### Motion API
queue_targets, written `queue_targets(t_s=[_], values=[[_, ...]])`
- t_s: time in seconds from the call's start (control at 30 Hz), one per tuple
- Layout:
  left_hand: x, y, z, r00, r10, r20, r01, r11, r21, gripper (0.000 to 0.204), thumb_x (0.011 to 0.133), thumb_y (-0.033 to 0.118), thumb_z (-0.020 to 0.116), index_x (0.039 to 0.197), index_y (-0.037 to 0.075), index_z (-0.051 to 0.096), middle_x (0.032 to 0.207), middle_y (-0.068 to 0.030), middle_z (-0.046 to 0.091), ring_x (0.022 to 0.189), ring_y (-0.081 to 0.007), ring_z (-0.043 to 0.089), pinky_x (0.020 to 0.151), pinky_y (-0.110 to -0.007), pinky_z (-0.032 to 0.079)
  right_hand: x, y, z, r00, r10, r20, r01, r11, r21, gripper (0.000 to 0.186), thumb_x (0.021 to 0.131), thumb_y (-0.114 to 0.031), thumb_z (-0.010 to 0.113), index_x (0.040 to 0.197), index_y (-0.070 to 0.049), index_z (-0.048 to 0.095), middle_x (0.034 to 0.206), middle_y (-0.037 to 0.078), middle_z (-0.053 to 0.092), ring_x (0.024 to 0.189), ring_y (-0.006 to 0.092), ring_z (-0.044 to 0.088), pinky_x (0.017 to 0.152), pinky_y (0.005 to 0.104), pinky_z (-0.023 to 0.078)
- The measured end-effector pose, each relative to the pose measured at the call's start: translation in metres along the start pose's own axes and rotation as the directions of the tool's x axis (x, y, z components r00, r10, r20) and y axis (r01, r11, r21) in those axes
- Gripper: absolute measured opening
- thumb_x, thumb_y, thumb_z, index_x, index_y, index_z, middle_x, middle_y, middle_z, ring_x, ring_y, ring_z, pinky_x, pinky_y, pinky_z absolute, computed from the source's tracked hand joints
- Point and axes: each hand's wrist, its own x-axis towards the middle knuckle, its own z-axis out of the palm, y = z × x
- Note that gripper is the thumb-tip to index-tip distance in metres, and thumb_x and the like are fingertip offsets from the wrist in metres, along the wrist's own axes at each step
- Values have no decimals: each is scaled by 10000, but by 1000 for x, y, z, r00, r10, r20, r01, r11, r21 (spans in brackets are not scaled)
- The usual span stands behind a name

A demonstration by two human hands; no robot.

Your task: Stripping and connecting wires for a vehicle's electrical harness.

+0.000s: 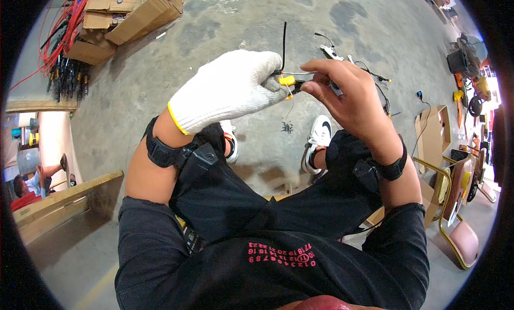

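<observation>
My left hand (230, 88), in a white knit glove with a yellow cuff, is closed around a small black cable piece with a yellow part (287, 81). A thin black cable end (284, 42) rises straight up from the gloved fingertips. Bare, my right hand (348, 93) is closed from the right side, its thumb tip against the black end of that piece. A thin pale grey strand (297, 73) runs from the glove to the right fingers. Another fine strand hangs below the yellow part. The gloved palm hides most of what it grips.
Loose black cables and white parts (331, 52) lie on the concrete floor beyond my right hand. Small dark bits (287, 127) are between my shoes. Cardboard boxes (134, 16) and red cables (67, 29) are at far left. A chair (463, 240) stands right; another person (35, 184) is left.
</observation>
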Motion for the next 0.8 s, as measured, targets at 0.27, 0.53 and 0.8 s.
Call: queue_targets(t_s=[0.27, 0.53, 0.8], values=[[1, 3, -5, 971, -92, 219, 146, 959, -243, 289, 816, 230, 733, 897, -11, 597, 705, -91, 609, 657, -127, 575, 605, -303, 463, 10, 7, -18, 783, -619, -54, 513, 693, -507, 163, 764, -122, 746, 879, -108, 632, 693, 35, 620, 639, 210, 615, 556, 323, 463], [-3, 2, 0, 998, 7, 59, 1, 989, -147, 244, 813, 218, 713, 865, 29, 568, 673, -110, 585, 604, -240, 581, 577, -363, 458, -4, -13, -9, 997, 42, -62, -41, 999, 27, 154, 870, -172, 691, 869, -21, 659, 614, 46, 609, 504, 156, 561, 480, 286, 428], [0, 7, 5, 977, 106, -182, -66, 975, 214, 196, 768, 175, 700, 854, 82, 550, 712, -133, 598, 702, -356, 618, 611, -429, 485, 1, -12, -24, 691, 504, 519, -723, 451, 523, 303, 963, -301, 587, 870, -25, 669, 586, -16, 551, 465, 61, 475, 469, 213, 382]])
